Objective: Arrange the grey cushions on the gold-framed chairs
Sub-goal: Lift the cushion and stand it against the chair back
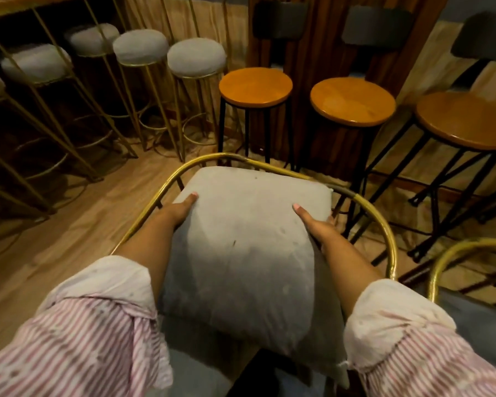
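A square grey cushion [249, 245] fills the middle of the view, inside the curved gold frame of a chair [384, 224]. My left hand [179, 212] grips its left edge, thumb on top. My right hand [318, 227] grips its right edge the same way. The cushion's far edge lies close to the frame's back rail. The chair seat under it is hidden. A second gold-framed chair [441, 259] with a grey seat shows at the lower right.
Several gold-legged bar stools with grey round pads [196, 57] line the back left. Three orange wooden stools on black legs [255, 87] stand behind the chair at the back and right. The floor is wood.
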`<action>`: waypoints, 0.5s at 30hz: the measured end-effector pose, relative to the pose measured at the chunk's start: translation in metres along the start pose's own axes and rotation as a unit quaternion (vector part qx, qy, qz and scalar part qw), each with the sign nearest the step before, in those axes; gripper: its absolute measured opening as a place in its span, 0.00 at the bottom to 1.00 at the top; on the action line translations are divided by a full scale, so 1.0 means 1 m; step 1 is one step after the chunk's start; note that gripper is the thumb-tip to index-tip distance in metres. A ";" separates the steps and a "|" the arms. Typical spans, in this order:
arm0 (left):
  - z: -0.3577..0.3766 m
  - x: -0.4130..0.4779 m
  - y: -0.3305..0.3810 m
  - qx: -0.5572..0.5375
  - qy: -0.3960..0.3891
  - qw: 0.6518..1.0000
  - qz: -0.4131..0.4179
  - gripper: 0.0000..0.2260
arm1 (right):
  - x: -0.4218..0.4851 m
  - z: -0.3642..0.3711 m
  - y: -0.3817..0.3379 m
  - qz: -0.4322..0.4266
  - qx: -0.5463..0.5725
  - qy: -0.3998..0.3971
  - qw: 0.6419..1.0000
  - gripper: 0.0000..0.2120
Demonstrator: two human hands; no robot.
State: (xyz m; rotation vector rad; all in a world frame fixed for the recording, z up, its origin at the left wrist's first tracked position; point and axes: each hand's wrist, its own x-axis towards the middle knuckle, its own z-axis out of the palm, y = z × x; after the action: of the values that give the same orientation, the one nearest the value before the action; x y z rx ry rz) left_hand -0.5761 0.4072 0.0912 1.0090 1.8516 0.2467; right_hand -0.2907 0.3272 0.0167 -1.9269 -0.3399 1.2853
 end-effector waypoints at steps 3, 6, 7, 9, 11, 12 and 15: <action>-0.003 0.007 0.001 -0.011 -0.031 0.999 -0.012 0.49 | 0.013 -0.002 0.018 0.006 0.029 0.001 1.000 0.69; -0.007 0.003 -0.006 -0.005 -0.056 0.998 -0.018 0.49 | -0.006 0.000 0.022 -0.015 0.051 0.017 0.998 0.63; -0.009 0.000 -0.011 -0.007 -0.064 0.998 -0.019 0.51 | -0.009 -0.002 0.026 -0.031 0.066 0.020 0.997 0.59; -0.012 -0.005 -0.021 -0.021 -0.067 0.998 -0.004 0.57 | -0.016 -0.005 0.032 -0.066 0.083 0.021 0.994 0.54; -0.015 -0.014 -0.030 -0.058 -0.065 0.996 0.015 0.57 | -0.030 -0.011 0.035 -0.106 0.082 0.015 0.991 0.50; -0.016 -0.022 -0.034 -0.067 -0.061 0.996 0.022 0.56 | -0.039 -0.015 0.036 -0.126 0.089 0.009 0.988 0.49; -0.023 -0.064 -0.044 -0.087 -0.048 0.994 0.048 0.57 | -0.074 -0.030 0.034 -0.177 0.112 -0.006 0.978 0.50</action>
State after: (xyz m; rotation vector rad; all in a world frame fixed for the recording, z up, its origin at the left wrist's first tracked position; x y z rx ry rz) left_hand -0.6071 0.3382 0.1202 0.9728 1.6662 0.4031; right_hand -0.3047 0.2472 0.0460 -1.5849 -0.4971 1.0505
